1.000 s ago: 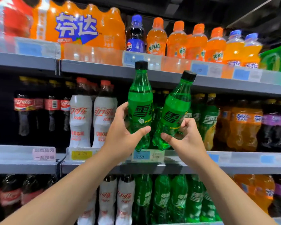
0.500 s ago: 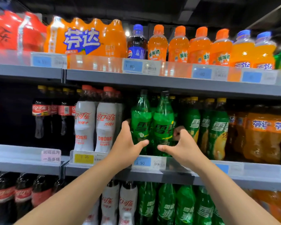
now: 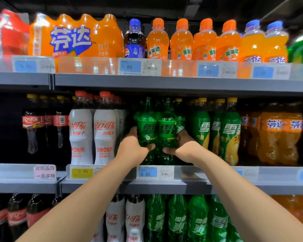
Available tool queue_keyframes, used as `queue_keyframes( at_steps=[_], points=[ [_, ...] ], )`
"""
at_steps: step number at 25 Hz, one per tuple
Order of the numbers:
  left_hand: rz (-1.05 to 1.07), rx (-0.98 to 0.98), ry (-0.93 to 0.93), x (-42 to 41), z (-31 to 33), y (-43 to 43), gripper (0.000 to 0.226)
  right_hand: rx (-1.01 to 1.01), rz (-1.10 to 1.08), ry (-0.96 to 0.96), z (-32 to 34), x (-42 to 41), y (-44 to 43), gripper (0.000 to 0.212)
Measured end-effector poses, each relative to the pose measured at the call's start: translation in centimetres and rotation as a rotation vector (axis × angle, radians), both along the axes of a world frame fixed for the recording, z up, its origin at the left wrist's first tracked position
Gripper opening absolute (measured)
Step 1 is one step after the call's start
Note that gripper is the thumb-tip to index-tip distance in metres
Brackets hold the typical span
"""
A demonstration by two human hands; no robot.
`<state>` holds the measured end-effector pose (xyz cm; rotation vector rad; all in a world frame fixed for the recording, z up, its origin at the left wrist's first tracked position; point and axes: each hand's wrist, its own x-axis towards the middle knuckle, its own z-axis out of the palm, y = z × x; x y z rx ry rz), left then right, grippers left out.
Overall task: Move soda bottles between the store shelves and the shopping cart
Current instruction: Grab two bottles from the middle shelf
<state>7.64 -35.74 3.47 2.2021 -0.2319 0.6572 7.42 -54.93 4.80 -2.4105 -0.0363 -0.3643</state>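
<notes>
Our left hand (image 3: 132, 149) is wrapped round the lower body of one green soda bottle (image 3: 146, 127), thumb across its front. Our right hand (image 3: 185, 149) grips a second green bottle (image 3: 167, 129) the same way. Both bottles are upright, touching side by side, inside the middle shelf (image 3: 98, 186) just above the 3.50 price tag (image 3: 155, 172). White cola bottles (image 3: 80, 135) stand to their left, yellow-capped green bottles (image 3: 230, 133) to their right.
</notes>
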Motion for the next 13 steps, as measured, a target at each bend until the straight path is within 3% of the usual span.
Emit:
queue_keyframes(
  at_steps=[5, 13],
  points=[
    [0.073, 0.092, 0.038, 1.0, -0.4, -0.3, 0.073, -0.07, 0.013, 0.008, -1.2, 0.8, -0.1, 0.043],
    [0.165, 0.084, 0.057, 1.0, -0.7, -0.5, 0.072, -0.131, 0.011, 0.026, -1.0, 0.3, 0.2, 0.028]
  ],
)
